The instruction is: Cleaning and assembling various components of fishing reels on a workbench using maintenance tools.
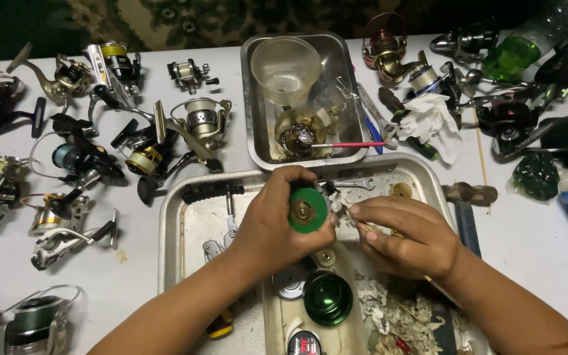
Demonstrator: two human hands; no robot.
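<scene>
Your left hand (274, 223) sits at the centre of the frame, fingers curled around a green round reel part (307, 210) with a brass hub, its flat face turned up towards you. Your right hand (405, 236) is just to the right of it, fingers pinched together on something small and pale at the part's right edge; what exactly it grips is too small to tell. Both hands hover over a large metal tray (179, 217) in the lower middle of the frame. Below them in that tray lies a green spool (327, 298), with scraps of torn white tissue (396, 315) to its right. Above, in the upper middle, a smaller deep metal tray (254, 98) holds a clear plastic cup (286, 69) and a red-handled brush (356, 144). Many fishing reels (146, 154) lie spread across the white table (540, 243) on the left side, and more in the upper right beside a crumpled white cloth (432, 121).
</scene>
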